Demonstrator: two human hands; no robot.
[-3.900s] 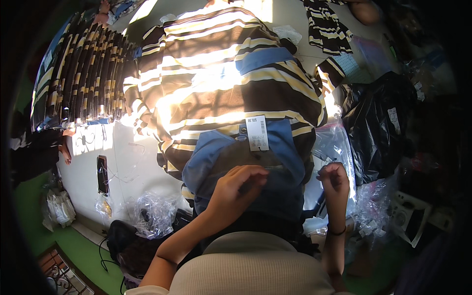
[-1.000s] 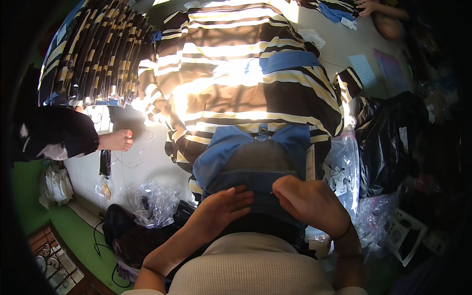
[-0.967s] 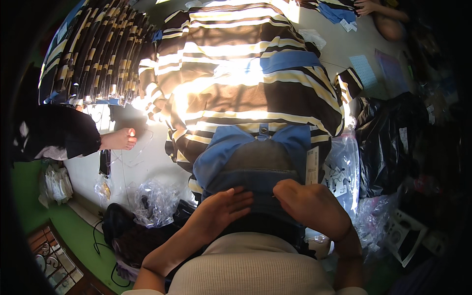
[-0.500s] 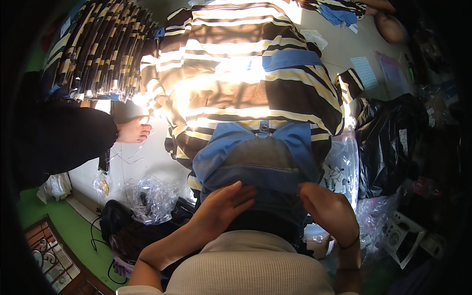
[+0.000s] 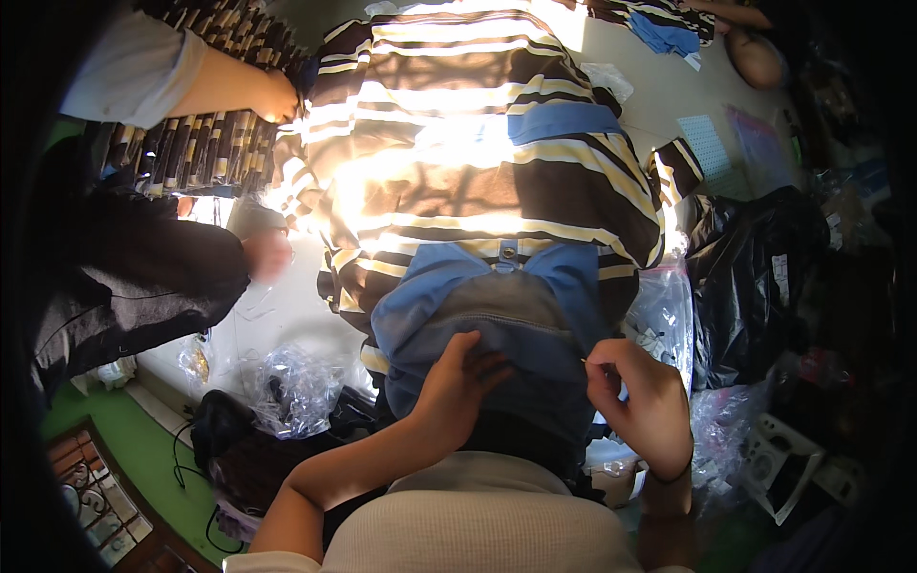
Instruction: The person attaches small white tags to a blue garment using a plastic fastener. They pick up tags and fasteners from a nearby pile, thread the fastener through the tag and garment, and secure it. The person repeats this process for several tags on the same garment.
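A striped shirt (image 5: pixel 573 196) in brown, white and yellow lies spread out before me, with strong sunlight across its middle. Its blue hooded part (image 5: pixel 420 358), with a grey lining and a small metal snap or eyelet, is at the end nearest me. My left hand (image 5: pixel 454 392) rests on the blue cloth, fingers stretched out. Just right of that cloth, my right hand (image 5: pixel 645 406) is closed in a pinch. A tiny pale bit shows at its fingertips, too small to name.
Another person's arm (image 5: pixel 229 86) reaches over a row of folded striped garments (image 5: pixel 205 153) at the far left. A black plastic bag (image 5: pixel 755 277) lies on the right. Crumpled clear plastic (image 5: pixel 296 387) is at the left. A second person's arm (image 5: pixel 731 13) shows at the far right.
My right hand has lifted slightly off the blue cloth, still pinching. The left hand has shifted a little right and up on it. Another person's arm has come in over the folded garments.
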